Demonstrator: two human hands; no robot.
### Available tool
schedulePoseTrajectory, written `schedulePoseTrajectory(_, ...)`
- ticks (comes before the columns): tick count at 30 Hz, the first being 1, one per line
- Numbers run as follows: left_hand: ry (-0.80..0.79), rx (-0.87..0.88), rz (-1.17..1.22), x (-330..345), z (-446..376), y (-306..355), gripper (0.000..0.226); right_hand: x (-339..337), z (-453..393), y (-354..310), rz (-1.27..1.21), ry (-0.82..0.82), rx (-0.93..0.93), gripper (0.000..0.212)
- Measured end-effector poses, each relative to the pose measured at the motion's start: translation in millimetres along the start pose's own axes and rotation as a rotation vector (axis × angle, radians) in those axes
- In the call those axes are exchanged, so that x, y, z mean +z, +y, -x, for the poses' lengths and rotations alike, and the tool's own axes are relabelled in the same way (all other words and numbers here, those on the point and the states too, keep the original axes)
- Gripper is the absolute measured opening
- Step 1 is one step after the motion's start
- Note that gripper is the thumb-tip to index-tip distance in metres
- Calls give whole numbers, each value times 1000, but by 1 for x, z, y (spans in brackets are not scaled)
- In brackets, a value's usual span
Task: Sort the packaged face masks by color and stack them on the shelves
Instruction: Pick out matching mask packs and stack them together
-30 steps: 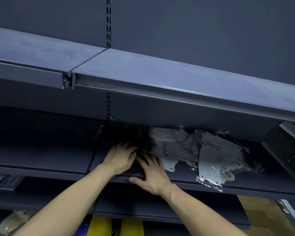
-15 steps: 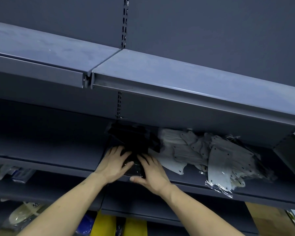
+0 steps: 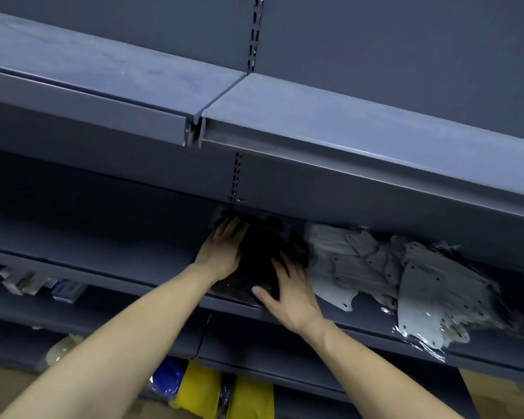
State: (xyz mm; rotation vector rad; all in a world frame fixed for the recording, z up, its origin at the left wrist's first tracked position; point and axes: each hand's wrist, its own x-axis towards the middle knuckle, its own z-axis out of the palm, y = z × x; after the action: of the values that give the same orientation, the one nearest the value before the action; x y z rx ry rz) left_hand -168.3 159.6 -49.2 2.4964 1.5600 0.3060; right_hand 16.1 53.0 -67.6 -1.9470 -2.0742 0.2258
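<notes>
A stack of black packaged face masks (image 3: 259, 255) lies on the middle grey shelf (image 3: 372, 320), under the upper shelf. My left hand (image 3: 224, 249) rests flat along the stack's left side, fingers stretched toward the back. My right hand (image 3: 291, 291) lies flat on the stack's front right corner, thumb at the front edge. Just right of the stack sprawls a loose pile of white packaged masks (image 3: 406, 282), some hanging over the shelf lip in clear wrap.
The upper shelf (image 3: 330, 125) juts out overhead. Small boxed goods (image 3: 34, 285) sit on the shelf at far left. Below, yellow (image 3: 200, 391) and blue (image 3: 167, 379) items show on the lower level, and a brown cardboard box (image 3: 502, 397) stands at lower right.
My left hand has slid from the stack's front deeper along its left side toward the back. The right hand stays at the front corner. The view has shifted left.
</notes>
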Motion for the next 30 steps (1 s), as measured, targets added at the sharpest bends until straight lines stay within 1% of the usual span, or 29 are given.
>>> schedulePoseTrajectory(2, -45, -37, -26, 1, -15, -1, 71, 5, -1, -2, 38, -43, 30, 88)
schedulePoseTrajectory(4, -110, -38, -73, 4, -26, 0, 72, 10, -2, -5, 68, -65, 57, 85)
schedulePoseTrajectory(6, -153, -5, -76, 7, -32, 1, 67, 13, -2, -7, 107, -95, 39, 83)
schedulePoseTrajectory(7, -144, 7, -55, 10, -33, 0, 64, 14, -1, -7, 125, -105, 25, 84)
schedulePoseTrajectory(10, -60, 25, -48, 15, -34, 0, 57, 15, -2, -6, 146, -110, 6, 85)
schedulePoseTrajectory(14, 37, 20, -54, 21, -28, 10, 41, 13, -6, -5, 144, -118, -8, 75)
schedulePoseTrajectory(18, 122, -23, -142, 27, -22, 17, 33, 11, -7, -6, 164, -138, -12, 76)
schedulePoseTrajectory(20, 194, -43, -148, 24, -20, 16, 29, 10, -6, -6, 159, -129, -12, 77)
schedulePoseTrajectory(22, 267, -40, -172, 18, -20, 14, 26, 11, -5, -6, 132, -94, -11, 80)
schedulePoseTrajectory(24, 326, -3, -222, 14, -21, 13, 24, 12, -1, -7, 115, -10, -14, 84)
schedulePoseTrajectory(27, 423, 127, -227, 11, -11, 14, 24, 14, 5, -10, 165, 192, -51, 86)
schedulePoseTrajectory(30, 459, 260, -187, 15, 12, 19, 23, 16, 8, -9, 195, 315, -79, 85)
